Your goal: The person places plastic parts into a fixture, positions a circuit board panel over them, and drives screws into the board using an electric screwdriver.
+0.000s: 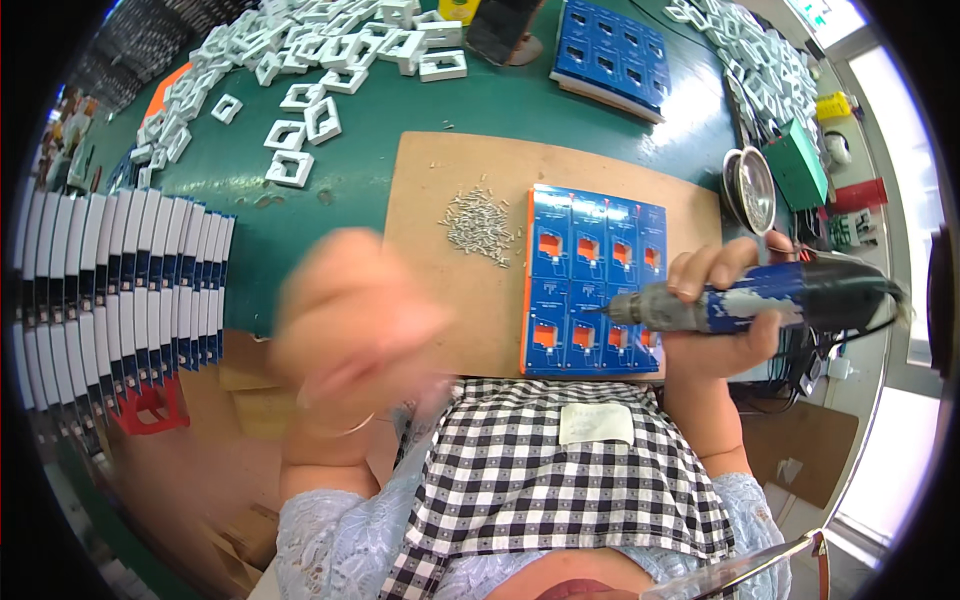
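Observation:
My right hand (718, 350) grips a blue and black electric screwdriver (760, 298), its bit pointing left over a blue circuit board panel (553, 290). Orange shows through the cutouts of that panel and along its left edge. Whether the bit touches the panel I cannot tell. Left of the panel hovers my left hand (360, 315), badly smeared by motion, so its fingers and anything in them are unclear. Beyond it lies a pile of small silver screws (478, 226). Panel and screws rest on a brown board (420, 180).
White plastic frames (290, 168) are strewn over the green table (350, 205) at the far left; more lie at far right. Another blue panel (615, 50) is at the back. Rows of stacked assembled pieces (120, 240) stand at left. A metal bowl (755, 190) sits right.

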`<state>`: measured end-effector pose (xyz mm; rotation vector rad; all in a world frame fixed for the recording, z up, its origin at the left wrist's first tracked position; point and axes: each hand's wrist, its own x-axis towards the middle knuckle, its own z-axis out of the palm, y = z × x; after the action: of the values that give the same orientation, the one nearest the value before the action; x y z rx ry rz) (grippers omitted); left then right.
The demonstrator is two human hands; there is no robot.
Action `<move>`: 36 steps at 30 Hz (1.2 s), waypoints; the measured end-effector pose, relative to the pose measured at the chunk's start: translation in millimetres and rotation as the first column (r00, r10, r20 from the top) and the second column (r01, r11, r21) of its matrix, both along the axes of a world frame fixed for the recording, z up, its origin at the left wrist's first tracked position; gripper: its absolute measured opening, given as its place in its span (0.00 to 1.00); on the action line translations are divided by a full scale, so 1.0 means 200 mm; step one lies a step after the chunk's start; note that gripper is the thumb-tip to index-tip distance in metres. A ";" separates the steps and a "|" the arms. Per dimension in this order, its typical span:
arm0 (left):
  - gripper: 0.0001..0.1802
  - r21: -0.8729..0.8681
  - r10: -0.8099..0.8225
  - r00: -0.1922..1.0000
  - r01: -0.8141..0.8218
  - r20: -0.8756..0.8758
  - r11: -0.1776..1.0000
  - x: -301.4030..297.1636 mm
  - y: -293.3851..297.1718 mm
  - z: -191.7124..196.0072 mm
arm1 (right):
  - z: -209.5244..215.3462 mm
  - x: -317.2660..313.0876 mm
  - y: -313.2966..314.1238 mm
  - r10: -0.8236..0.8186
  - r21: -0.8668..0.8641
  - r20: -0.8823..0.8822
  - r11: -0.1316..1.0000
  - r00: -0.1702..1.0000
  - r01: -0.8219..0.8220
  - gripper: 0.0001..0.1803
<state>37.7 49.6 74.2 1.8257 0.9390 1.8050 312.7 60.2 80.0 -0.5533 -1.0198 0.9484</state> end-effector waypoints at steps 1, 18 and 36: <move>0.08 0.398 -0.114 0.993 0.106 -0.004 0.911 -0.08 0.08 0.10 | 0.01 0.03 -0.02 -0.026 0.003 0.003 1.000 1.000 0.026 0.38; 0.05 0.436 0.207 0.943 -0.077 -0.259 0.897 -0.01 0.01 0.29 | 0.05 0.13 -0.11 -0.044 0.018 -0.027 0.999 0.999 0.045 0.40; 0.05 -0.147 0.034 0.616 -0.240 -0.787 0.960 -0.07 0.64 -0.38 | -0.02 0.17 -0.09 0.007 -0.062 -0.078 0.998 0.997 -0.012 0.41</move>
<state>24.3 176.7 -1.3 2.4504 1.5542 0.8137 346.4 42.4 76.9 -0.5592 -0.9262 1.0057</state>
